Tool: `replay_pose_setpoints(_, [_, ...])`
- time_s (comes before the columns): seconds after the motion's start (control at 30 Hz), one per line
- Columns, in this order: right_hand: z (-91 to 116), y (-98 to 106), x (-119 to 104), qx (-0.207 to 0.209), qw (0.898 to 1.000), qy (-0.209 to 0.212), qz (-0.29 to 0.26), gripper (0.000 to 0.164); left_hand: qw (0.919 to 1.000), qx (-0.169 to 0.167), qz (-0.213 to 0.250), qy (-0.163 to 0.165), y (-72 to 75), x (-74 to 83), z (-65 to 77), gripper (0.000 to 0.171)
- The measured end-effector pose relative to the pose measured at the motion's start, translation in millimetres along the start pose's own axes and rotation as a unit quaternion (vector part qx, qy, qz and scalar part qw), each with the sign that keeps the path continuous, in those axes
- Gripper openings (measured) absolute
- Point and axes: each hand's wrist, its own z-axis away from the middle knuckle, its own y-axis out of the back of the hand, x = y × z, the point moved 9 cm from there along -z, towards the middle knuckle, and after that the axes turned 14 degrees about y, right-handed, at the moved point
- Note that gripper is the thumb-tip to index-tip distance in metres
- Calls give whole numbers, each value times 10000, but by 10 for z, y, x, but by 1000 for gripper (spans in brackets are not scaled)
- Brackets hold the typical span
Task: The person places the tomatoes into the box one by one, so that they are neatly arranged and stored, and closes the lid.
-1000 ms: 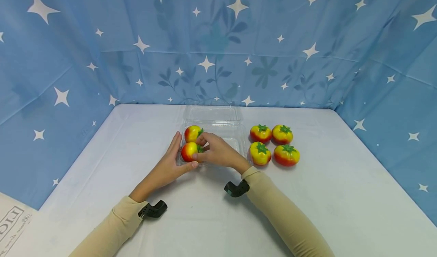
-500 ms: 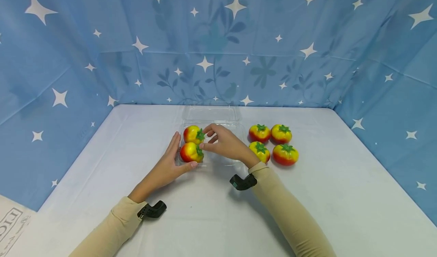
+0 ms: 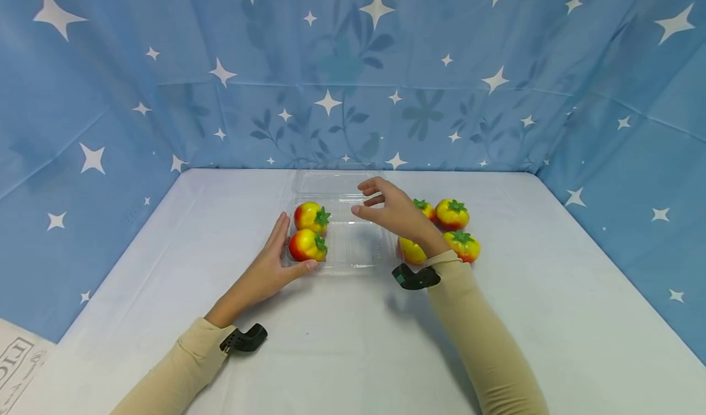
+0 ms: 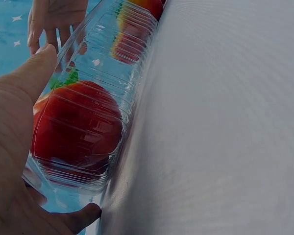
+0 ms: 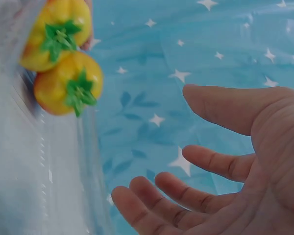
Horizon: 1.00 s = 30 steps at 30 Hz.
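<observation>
Two red-and-yellow fruits with green tops are seen at centre of the head view, set one behind the other in the left end of a clear plastic box. The lid is folded back, higher in the frame. The left hand is placed at the box's lower-left corner, fingers straight along the wall, thumb spread from them; nothing is clamped, and whether the box is pressed can't be told. The right hand is held right of centre, by the box's upper-right corner, thumb and fingers apart, nothing gripped. Four loose fruits are grouped right of the box, three partly covered by the right hand and its sleeve. The white table is backed by a blue star-print curtain.

In the left wrist view, one boxed fruit is seen through the ribbed wall, left of centre; the right hand is shown upper left.

In the right wrist view, both boxed fruits are caught upper left, blurred; the right hand's spread fingers are shown lower right, apart from them.
</observation>
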Motion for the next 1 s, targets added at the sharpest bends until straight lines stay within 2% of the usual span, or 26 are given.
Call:
replay_pose_setpoints(0.37, [117,380,102,398,9992,-51,-15,60,10000,-12,-11,24,-1,-6,6,121])
replay_pose_setpoints(0.57, [144,492,126,446,9985,26,327,61,10000,-21,-19,10,-9,3,4,122])
replay_pose_setpoints(1.0, [269,767,280,619,9950,-468,626,69,10000,-23,-1,-17,-8,-4,-4,122])
